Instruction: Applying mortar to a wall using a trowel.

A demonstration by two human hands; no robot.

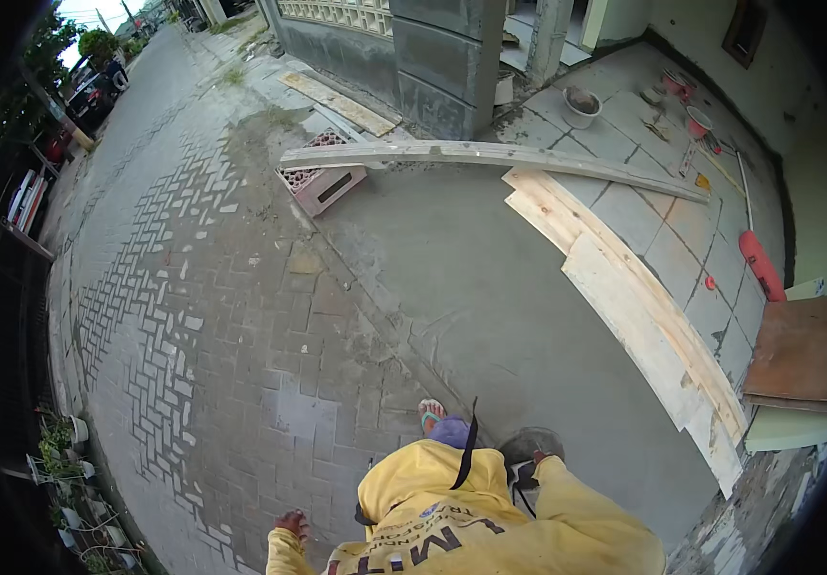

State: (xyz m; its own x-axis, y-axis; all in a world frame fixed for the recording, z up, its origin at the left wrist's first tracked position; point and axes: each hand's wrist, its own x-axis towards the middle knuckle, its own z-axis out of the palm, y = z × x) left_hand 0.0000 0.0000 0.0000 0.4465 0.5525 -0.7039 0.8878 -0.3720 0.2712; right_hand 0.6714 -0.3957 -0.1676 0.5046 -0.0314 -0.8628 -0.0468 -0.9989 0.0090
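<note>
My left hand (291, 522) hangs out to the side above the paving blocks, in a yellow sleeve. Nothing shows in it, and its fingers look loosely apart. On the other side, my right hand (541, 458) is at the near rim of a dark round bucket (531, 441), apparently gripping it; the fingers are partly hidden. Grey wet-looking matter shows inside the bucket. Beyond it spreads a smooth layer of fresh grey cement (490, 278). One foot in a flip-flop (430, 412) stands on the paving beside the cement's edge.
A long straight bar (490, 153) crosses the far end of the cement, one end on a pink plastic crate (327, 187). Wooden boards (634, 307) line the right side. Buckets (581, 107) and tools lie on the tiles. Potted plants (63, 460) stand far left.
</note>
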